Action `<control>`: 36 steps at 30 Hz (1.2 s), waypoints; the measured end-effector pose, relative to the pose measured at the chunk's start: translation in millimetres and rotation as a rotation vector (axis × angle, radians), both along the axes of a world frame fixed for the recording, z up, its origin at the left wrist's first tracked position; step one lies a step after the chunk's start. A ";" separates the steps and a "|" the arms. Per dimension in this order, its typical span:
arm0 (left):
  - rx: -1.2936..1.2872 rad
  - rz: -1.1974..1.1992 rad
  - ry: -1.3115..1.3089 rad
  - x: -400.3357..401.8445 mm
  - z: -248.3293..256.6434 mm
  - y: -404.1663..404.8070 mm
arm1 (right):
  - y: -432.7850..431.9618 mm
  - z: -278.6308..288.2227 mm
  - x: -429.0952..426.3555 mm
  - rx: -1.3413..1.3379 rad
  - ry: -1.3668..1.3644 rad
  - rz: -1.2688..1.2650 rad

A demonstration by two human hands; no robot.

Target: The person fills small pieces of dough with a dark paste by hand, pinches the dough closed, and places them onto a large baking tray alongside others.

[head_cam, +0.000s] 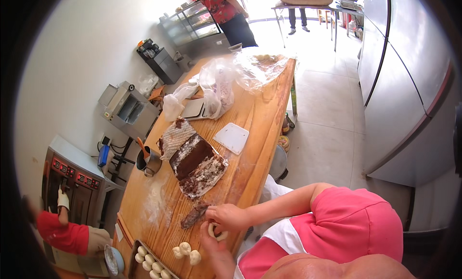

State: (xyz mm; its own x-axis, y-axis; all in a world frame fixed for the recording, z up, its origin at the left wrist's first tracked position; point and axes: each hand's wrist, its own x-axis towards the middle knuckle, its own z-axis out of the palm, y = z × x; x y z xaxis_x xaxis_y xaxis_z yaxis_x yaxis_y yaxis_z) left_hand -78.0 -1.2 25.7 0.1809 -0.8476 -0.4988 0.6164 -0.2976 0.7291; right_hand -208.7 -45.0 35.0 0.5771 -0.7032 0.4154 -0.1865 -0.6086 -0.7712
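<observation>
My left hand (213,244), at the table's near edge, cups a ring-like piece of pale dough (218,236). Over the dough bends my right hand (231,217), fingers curled; whether it grips the dough is hidden. Right beside its fingertips lies a rough log of dark filling (193,217) on the wooden table (242,178). Three small dough pieces (185,248) rest close to my left hand. Farther up, a dark brown block of paste (191,156) sits on its opened wrapper (177,136). A metal tray (135,248) at the lower left holds several smooth white dough balls (148,259).
A white scraper (232,138), a metal cup (149,165), a scale (195,108) and plastic bags (218,85) occupy the table. One person in red (63,232) stands by the oven (72,188); another (231,15) stands beyond the table's far end. Steel cabinets (400,80) line the right.
</observation>
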 end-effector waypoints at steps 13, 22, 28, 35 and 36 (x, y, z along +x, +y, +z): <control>-0.215 0.149 0.289 11.9 5.6 -6.6 | -4.4 -12.8 0.2 -0.125 -0.150 0.182; -0.231 0.003 0.130 3.7 1.1 2.9 | -6.4 7.1 -3.1 -0.060 -0.135 0.147; -0.223 -0.006 0.225 8.2 -10.3 -1.8 | 0.2 9.5 0.6 -0.196 0.031 0.287; -0.318 -0.071 0.214 3.0 -5.5 1.4 | 0.9 21.2 -7.6 -0.244 0.040 0.198; -0.295 -0.024 0.181 -2.9 4.5 4.3 | -4.3 22.8 -8.9 -0.233 0.020 0.178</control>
State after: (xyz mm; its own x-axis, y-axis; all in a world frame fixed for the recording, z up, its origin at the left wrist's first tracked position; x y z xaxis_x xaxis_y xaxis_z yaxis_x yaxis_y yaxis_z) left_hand -80.9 3.1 30.2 0.0907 -0.9630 -0.2537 0.7389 -0.1057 0.6655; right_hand -217.6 -49.3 57.8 0.6929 -0.4771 0.5407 -0.0747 -0.7933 -0.6042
